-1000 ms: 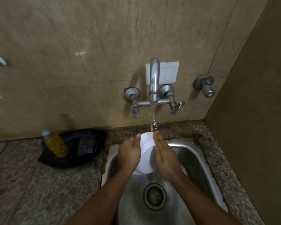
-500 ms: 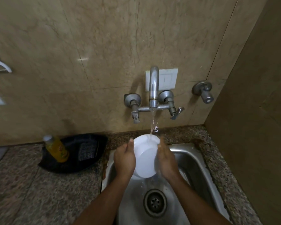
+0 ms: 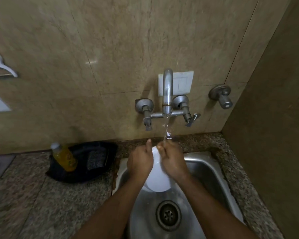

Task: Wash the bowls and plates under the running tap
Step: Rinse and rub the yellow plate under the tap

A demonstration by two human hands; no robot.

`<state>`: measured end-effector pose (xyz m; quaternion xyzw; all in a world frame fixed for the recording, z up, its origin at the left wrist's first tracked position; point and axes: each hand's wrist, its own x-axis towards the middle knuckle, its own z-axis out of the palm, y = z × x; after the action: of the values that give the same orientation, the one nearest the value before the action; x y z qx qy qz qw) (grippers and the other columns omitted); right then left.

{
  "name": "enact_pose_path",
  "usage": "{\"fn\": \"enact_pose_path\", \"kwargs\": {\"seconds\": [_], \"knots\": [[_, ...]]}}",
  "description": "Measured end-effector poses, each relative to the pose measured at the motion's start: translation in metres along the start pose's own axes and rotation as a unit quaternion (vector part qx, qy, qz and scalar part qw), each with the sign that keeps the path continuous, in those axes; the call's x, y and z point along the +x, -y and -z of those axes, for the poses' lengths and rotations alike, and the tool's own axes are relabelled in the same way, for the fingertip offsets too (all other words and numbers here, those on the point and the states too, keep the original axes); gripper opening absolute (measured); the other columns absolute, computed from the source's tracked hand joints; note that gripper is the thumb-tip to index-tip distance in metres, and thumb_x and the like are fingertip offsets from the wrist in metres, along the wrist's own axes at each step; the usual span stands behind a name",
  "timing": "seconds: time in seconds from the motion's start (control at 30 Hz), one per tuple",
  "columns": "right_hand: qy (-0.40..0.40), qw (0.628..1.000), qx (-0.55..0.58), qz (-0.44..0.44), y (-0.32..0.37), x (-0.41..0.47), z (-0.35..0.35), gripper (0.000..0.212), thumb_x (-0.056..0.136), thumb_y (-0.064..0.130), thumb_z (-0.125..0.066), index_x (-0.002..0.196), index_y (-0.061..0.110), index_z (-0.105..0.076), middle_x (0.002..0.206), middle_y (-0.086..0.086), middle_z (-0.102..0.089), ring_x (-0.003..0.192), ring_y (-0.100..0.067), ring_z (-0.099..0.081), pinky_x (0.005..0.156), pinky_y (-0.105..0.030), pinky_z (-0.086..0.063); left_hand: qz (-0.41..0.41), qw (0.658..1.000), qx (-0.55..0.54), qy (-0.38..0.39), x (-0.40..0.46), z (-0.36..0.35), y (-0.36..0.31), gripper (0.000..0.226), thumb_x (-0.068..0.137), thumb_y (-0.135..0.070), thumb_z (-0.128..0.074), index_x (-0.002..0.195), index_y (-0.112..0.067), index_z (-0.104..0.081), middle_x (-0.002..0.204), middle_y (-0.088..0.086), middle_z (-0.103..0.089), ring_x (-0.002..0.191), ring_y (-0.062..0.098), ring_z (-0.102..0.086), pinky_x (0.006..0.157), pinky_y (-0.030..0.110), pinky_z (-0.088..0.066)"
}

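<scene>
The speckled brown granite desk [image 3: 47, 195] carried the stainless steel sink basin [image 3: 212, 171], the largest vessel in sight, which held only the round metal drain strainer [image 3: 168, 215] and a film of running water. Beside it sat the black plastic tray [image 3: 93, 161], containing a yellow liquid soap bottle with a white cap [image 3: 64, 156] and a dark scouring pad [image 3: 96, 159]. Above, the chrome wall-mounted mixer tap [image 3: 167, 94] poured a thin stream onto the hands. The round white bowl [image 3: 158, 180] was held over the basin, tilted under the stream, between both hands. The left hand [image 3: 140, 163] gripped its left rim with curled fingers; the right hand [image 3: 173, 163] curled over the upper edge, apparently rubbing it. To rinse well, the bowl likely needed turning so the water reached every side while the left hand's grip stayed firm, since a wet rim could slip
</scene>
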<state>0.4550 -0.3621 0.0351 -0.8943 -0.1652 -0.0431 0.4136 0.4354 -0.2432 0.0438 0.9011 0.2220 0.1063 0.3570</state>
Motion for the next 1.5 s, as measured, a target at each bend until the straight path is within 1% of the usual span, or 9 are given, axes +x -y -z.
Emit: {"fn": "enact_pose_path", "kwargs": {"seconds": [0.17, 0.5, 0.63, 0.9, 1.0, 1.13, 1.23, 1.33, 1.5], "knots": [[0.037, 0.982, -0.097, 0.155, -0.006, -0.041, -0.009, 0.053, 0.100, 0.028, -0.031, 0.151, 0.014, -0.034, 0.160, 0.001, -0.024, 0.149, -0.010, -0.015, 0.121, -0.033, -0.014, 0.046, 0.995, -0.035, -0.079, -0.003, 0.002, 0.007, 0.065, 0.100, -0.052, -0.030, 0.076, -0.009, -0.072, 0.080, 0.012, -0.072, 0.078, 0.032, -0.067, 0.071, 0.036, -0.053], [-0.034, 0.999, 0.003, 0.001, -0.014, -0.044, -0.003, 0.061, 0.098, 0.041, -0.024, 0.153, 0.016, -0.028, 0.159, 0.009, -0.019, 0.148, -0.004, -0.014, 0.120, -0.034, -0.020, 0.060, 0.988, -0.059, -0.130, -0.018, 0.001, 0.002, 0.061, 0.102, -0.044, -0.033, 0.079, -0.003, -0.072, 0.081, 0.018, -0.071, 0.077, 0.037, -0.065, 0.066, 0.034, -0.046], [0.014, 0.989, -0.036, 0.143, 0.000, -0.050, -0.004, 0.053, 0.100, 0.028, -0.028, 0.150, 0.010, -0.036, 0.159, -0.002, -0.028, 0.149, -0.008, -0.016, 0.122, -0.032, -0.014, 0.074, 0.986, -0.062, -0.135, -0.012, 0.001, 0.003, 0.060, 0.102, -0.041, -0.033, 0.081, -0.002, -0.073, 0.083, 0.019, -0.072, 0.080, 0.039, -0.066, 0.070, 0.037, -0.050], [-0.010, 0.997, 0.012, 0.078, -0.006, -0.052, -0.008, 0.052, 0.100, 0.033, -0.027, 0.151, 0.021, -0.031, 0.158, 0.005, -0.028, 0.147, -0.004, -0.019, 0.120, -0.026, -0.016, 0.125, 0.968, -0.151, -0.158, -0.018, 0.000, 0.013, 0.050, 0.102, -0.026, -0.041, 0.078, 0.007, -0.070, 0.079, 0.023, -0.068, 0.077, 0.037, -0.064, 0.069, 0.033, -0.044], [-0.058, 0.995, 0.072, -0.028, -0.011, -0.049, -0.008, 0.053, 0.099, 0.039, -0.030, 0.150, 0.031, -0.018, 0.158, 0.015, -0.015, 0.148, -0.003, -0.012, 0.120, -0.020, -0.011, 0.196, 0.944, -0.209, -0.166, -0.019, 0.002, 0.012, 0.046, 0.100, -0.024, -0.042, 0.084, 0.008, -0.070, 0.084, 0.021, -0.068, 0.079, 0.035, -0.060, 0.073, 0.032, -0.042], [-0.028, 0.995, 0.085, 0.043, -0.013, -0.052, -0.007, 0.053, 0.100, 0.039, -0.030, 0.152, 0.027, -0.029, 0.160, 0.012, -0.023, 0.147, -0.002, -0.015, 0.119, -0.021, -0.016, 0.298, 0.892, -0.295, -0.172, -0.014, 0.007, 0.017, 0.040, 0.098, -0.022, -0.043, 0.103, 0.010, -0.067, 0.108, 0.027, -0.066, 0.101, 0.042, -0.060, 0.088, 0.038, -0.045], [-0.080, 0.927, 0.321, -0.178, -0.011, -0.040, 0.001, 0.042, 0.101, 0.038, -0.038, 0.140, 0.025, -0.046, 0.134, 0.000, -0.057, 0.117, -0.012, -0.055, 0.086, -0.022, -0.051, 0.355, 0.861, -0.341, -0.125, -0.018, 0.007, 0.013, 0.035, 0.101, -0.017, -0.038, 0.120, 0.006, -0.056, 0.123, 0.024, -0.060, 0.113, 0.039, -0.057, 0.097, 0.040, -0.044], [-0.102, 0.868, 0.413, -0.258, -0.003, -0.029, 0.013, 0.022, 0.105, 0.019, -0.038, 0.109, 0.003, -0.052, 0.087, -0.004, -0.058, 0.077, -0.014, -0.058, 0.050, -0.011, -0.045, 0.340, 0.869, -0.350, -0.078, -0.018, 0.006, 0.016, 0.039, 0.101, -0.023, -0.038, 0.117, 0.006, -0.058, 0.118, 0.025, -0.061, 0.108, 0.042, -0.058, 0.098, 0.048, -0.046], [-0.064, 0.910, 0.331, -0.241, -0.020, -0.018, 0.020, 0.025, 0.100, 0.019, -0.050, 0.075, 0.017, -0.056, 0.074, -0.006, -0.058, 0.070, -0.018, -0.058, 0.065, -0.029, -0.045, 0.154, 0.941, -0.296, 0.052, -0.005, 0.022, 0.008, 0.042, 0.092, -0.040, -0.051, 0.067, -0.010, -0.066, 0.072, 0.007, -0.069, 0.074, 0.027, -0.064, 0.078, 0.038, -0.050]]}}
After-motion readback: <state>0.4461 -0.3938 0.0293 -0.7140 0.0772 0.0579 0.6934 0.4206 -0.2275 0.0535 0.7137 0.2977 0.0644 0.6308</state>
